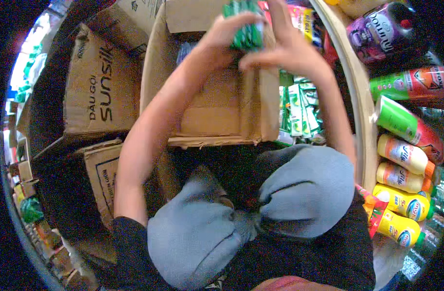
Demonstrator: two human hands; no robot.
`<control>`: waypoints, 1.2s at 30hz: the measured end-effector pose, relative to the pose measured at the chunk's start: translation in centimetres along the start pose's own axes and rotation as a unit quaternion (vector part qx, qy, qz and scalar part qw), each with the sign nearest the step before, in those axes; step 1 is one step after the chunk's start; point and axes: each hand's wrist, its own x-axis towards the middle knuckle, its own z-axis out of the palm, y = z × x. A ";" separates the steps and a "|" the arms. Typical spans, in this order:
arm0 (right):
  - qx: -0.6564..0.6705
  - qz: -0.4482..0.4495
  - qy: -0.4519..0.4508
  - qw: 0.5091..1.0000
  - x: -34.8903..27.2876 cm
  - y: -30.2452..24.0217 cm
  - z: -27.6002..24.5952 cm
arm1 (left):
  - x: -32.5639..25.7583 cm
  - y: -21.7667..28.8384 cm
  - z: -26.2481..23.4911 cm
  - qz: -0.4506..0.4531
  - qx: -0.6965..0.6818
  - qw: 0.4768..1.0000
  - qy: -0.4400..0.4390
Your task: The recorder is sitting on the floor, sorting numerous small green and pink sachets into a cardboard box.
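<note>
On the left, a brown cardboard carton with large black lettering sits on a slant; a further carton lies behind it at the far left, and a smaller printed carton stands nearer. Along the left rim, blurred goods include a dark green bundle.

On the right, a pale shelf edge curves from far to near. Beyond it, a purple container is farthest, followed by a green-and-red cylinder and a second green-and-red cylinder. Nearer come two cream bottles with orange caps, then two yellow bottles with green caps, all their caps pointing right.
</note>
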 end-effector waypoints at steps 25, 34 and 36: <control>-0.035 0.317 -0.229 0.920 5.6 9.4 13.1 | 4.3 -0.8 -15.9 -0.122 0.002 0.991 0.057; -0.119 0.226 -0.664 0.703 3.5 20.8 17.6 | -0.9 6.8 -6.5 -0.136 -0.059 0.958 0.248; -0.191 0.355 -0.660 0.634 4.5 16.7 19.5 | -2.0 6.5 -10.1 -0.160 -0.098 0.953 0.238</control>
